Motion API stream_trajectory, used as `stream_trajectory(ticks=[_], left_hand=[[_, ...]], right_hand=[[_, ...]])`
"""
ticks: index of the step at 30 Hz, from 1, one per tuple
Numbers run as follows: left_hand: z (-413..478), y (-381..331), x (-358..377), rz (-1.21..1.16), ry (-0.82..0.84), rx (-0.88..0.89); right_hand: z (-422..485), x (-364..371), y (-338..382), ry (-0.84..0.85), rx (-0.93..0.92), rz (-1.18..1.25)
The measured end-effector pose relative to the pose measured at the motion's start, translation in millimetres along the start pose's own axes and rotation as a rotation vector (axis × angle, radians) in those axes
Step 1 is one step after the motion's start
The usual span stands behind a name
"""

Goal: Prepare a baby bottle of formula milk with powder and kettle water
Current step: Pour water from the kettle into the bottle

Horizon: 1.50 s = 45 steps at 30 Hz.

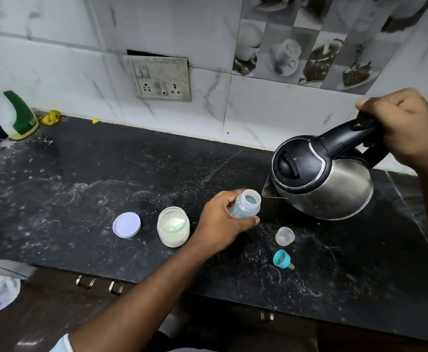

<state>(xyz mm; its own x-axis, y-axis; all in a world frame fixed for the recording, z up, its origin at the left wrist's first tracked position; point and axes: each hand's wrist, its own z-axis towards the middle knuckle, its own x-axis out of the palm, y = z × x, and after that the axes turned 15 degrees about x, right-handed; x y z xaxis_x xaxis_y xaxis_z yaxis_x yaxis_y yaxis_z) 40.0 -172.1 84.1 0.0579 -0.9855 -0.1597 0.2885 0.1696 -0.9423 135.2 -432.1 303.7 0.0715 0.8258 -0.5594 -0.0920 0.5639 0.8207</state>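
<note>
My left hand [221, 219] grips a small clear baby bottle [247, 204] with its mouth open, tilted toward the kettle. My right hand [406, 125] holds the black handle of a steel kettle [332, 184], lifted and tipped so its spout sits just right of the bottle's mouth. An open jar of pale formula powder [173, 229] stands left of my left hand, with its lilac lid [127, 224] lying further left. The clear bottle cap [284, 236] and the teal teat ring [282, 259] lie on the counter in front of the kettle.
The black stone counter [80, 189] is dusted with white specks. A white and green bottle [12, 113] stands at the far left by a yellow cloth [51, 117]. A wall socket panel [160, 78] sits on the tiled wall. Drawer handles [98, 284] show below the counter edge.
</note>
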Motion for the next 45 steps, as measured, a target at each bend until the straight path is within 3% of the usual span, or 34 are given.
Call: stream_trajectory(ticks=[20,45], left_hand=[[-8.1,-10.4,-4.2,0.083,0.06,0.021],[-9.7,-4.8,3.3,0.061,0.056,0.02]], right_hand=[[-21.6,14.2,48.5,0.021,-0.143,-0.349],[-31.6,18.7,73.6,0.02,-0.26,-0.558]])
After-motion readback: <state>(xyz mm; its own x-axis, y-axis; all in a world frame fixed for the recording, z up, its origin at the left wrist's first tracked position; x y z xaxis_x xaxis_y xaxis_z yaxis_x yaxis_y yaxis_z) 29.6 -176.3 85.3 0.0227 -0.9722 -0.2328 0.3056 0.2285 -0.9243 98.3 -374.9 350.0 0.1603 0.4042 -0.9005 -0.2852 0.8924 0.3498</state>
